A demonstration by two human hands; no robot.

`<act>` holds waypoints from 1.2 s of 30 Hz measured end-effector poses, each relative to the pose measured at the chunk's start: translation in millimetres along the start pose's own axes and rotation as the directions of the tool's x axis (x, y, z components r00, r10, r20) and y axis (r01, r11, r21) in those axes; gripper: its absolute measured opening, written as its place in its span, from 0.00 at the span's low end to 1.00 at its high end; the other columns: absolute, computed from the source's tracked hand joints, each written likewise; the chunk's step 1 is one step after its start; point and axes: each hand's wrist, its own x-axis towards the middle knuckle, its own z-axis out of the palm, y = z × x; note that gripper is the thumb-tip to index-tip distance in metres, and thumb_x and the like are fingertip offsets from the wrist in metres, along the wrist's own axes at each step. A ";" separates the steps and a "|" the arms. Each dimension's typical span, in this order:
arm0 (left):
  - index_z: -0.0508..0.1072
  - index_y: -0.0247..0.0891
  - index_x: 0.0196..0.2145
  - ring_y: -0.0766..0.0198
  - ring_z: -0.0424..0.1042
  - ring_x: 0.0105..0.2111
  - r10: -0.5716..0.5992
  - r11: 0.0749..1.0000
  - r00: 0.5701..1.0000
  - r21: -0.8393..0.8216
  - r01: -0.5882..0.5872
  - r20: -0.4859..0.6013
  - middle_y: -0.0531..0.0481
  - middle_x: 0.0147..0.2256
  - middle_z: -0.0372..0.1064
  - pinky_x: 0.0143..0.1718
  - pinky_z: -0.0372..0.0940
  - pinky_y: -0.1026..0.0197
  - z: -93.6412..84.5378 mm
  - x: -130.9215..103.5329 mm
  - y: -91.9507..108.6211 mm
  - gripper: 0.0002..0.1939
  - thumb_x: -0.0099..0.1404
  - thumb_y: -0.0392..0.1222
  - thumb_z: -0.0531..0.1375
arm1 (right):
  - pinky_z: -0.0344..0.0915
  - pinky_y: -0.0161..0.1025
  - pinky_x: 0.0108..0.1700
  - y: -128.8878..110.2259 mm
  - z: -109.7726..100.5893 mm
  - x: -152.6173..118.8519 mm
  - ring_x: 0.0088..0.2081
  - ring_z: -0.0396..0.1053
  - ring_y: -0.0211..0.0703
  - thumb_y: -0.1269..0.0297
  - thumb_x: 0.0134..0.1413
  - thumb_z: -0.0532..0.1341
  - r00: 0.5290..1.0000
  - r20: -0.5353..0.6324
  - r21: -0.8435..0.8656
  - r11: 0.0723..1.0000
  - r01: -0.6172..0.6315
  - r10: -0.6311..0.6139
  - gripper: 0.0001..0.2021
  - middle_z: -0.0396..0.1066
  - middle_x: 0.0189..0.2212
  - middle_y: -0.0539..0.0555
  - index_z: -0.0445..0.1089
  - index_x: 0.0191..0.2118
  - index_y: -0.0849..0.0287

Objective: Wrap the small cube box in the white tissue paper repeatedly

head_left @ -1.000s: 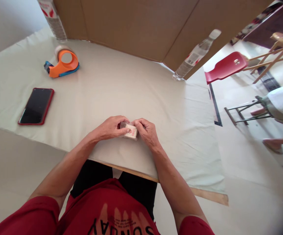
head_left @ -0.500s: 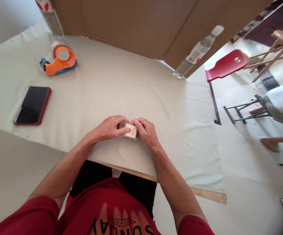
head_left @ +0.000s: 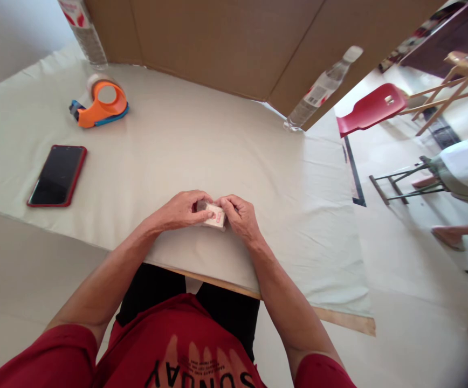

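A small whitish box with red print [head_left: 219, 216], seemingly in clear wrap, is held just above or on the cloth near the table's front edge. My left hand [head_left: 184, 209] grips its left part, thumb across the top face. At its right end, my right hand [head_left: 239, 216] is closed with thumb and forefinger pinched on the corner of the box or its wrap; the other fingers are curled and partly hidden. The underside of the box does not show.
A phone in a red case [head_left: 57, 175] and an orange tape dispenser [head_left: 103, 104] lie on the left of the cloth-covered table [head_left: 201, 134]. Bottles [head_left: 318, 91] stand by the cardboard panel [head_left: 218, 43]. A red chair [head_left: 373, 109] and a seated person [head_left: 466, 167] are to the right.
The view has shifted slightly, so the phone and tape dispenser sit a little farther right in it. Both hands keep their hold on the box, almost unmoved.
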 end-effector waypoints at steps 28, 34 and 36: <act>0.61 0.38 0.64 0.52 0.68 0.56 0.121 0.989 0.966 -0.061 -0.138 -0.230 0.38 0.60 0.66 0.57 0.64 0.51 10.3 5.5 -11.5 0.38 0.58 0.44 0.64 | 0.64 0.39 0.40 -37.6 -14.4 39.4 0.34 0.70 0.41 0.60 0.61 0.58 0.990 -0.084 -0.037 0.993 0.113 -0.115 0.12 0.71 0.26 0.50 0.70 0.28 0.56; 0.52 0.36 0.68 0.48 0.67 0.58 0.025 0.982 0.976 -0.177 -0.064 -0.215 0.34 0.60 0.63 0.59 0.64 0.48 11.1 7.3 -14.6 0.47 0.57 0.52 0.65 | 0.62 0.37 0.36 -14.0 -17.3 98.8 0.30 0.66 0.38 0.61 0.60 0.59 0.986 -0.105 0.010 0.991 0.135 -0.133 0.12 0.71 0.26 0.50 0.66 0.25 0.57; 0.53 0.36 0.67 0.49 0.67 0.58 0.030 0.973 0.970 -0.213 -0.083 -0.240 0.35 0.59 0.65 0.59 0.63 0.48 11.0 8.2 -16.0 0.45 0.58 0.52 0.65 | 0.61 0.36 0.34 -3.9 -16.9 114.2 0.29 0.64 0.37 0.61 0.59 0.59 0.988 -0.099 -0.001 0.993 0.120 -0.120 0.12 0.70 0.25 0.50 0.67 0.25 0.58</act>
